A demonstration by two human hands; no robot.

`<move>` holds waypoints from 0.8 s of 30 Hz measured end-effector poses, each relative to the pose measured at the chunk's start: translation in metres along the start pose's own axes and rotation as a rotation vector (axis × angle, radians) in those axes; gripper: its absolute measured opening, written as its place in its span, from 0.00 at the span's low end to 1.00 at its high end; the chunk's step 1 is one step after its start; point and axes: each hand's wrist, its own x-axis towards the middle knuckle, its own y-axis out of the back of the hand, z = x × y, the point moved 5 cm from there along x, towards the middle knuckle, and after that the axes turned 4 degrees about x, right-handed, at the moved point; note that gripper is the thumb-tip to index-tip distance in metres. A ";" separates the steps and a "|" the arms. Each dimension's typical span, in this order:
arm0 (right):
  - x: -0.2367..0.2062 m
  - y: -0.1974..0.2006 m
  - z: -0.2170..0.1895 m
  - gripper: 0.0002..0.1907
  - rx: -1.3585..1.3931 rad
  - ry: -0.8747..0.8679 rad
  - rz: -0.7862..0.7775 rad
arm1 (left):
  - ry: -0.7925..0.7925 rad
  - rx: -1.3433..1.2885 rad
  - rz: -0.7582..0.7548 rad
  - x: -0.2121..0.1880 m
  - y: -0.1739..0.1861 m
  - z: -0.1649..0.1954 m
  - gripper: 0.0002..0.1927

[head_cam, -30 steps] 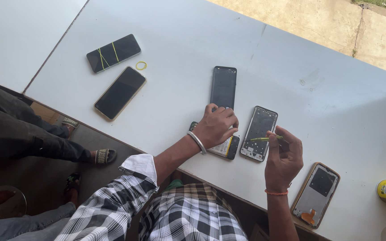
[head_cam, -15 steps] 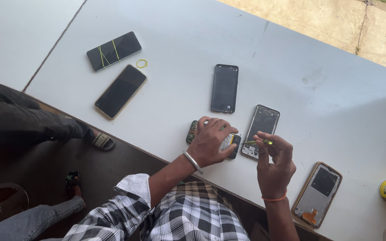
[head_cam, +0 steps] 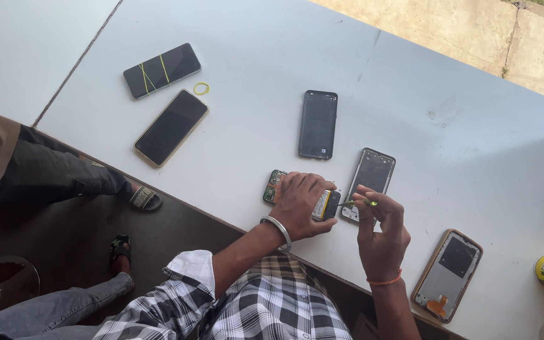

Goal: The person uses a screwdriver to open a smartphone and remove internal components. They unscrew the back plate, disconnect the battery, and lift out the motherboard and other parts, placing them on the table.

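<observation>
the opened dark phone body with its green circuit board and yellow-labelled battery exposed (head_cam: 322, 204) lies close to the near edge of the white table (head_cam: 272, 44), so a hard push or a slip of the pinning hand could slide it toward that edge, a judgement from how little table shows below it. the thin yellow-handled tool (head_cam: 355, 203) points its tip at the right end of the open phone; if it skids it could gouge the board or nick the battery, and the loose empty black phone frame (head_cam: 371, 181) lying just beside it could get knocked. the left hand (head_cam: 303, 208) lies flat and spread over the opened phone, fingers loosely curled and pressing down on it rather than gripping, covering most of its middle so only the green end on the left and the battery end on the right show. the right hand (head_cam: 380, 230) is narrowed to a pinch, thumb and fingertips closed on the tool, the other fingers folded in. well apart, farther up the table, lies a black phone back cover (head_cam: 318, 124); to the right, a gold-rimmed rear shell with an orange tab (head_cam: 448, 272) rests near the table edge.
</observation>
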 end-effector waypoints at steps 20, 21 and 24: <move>0.026 -0.005 0.004 0.09 0.153 -0.160 -0.036 | -0.003 -0.004 0.007 -0.006 -0.006 0.000 0.36; 0.027 -0.005 0.004 0.09 0.150 -0.160 -0.036 | -0.002 -0.004 0.003 -0.007 -0.006 0.000 0.36; 0.028 -0.002 0.004 0.19 0.307 -0.146 -0.042 | -0.011 0.004 -0.015 -0.007 -0.007 0.000 0.35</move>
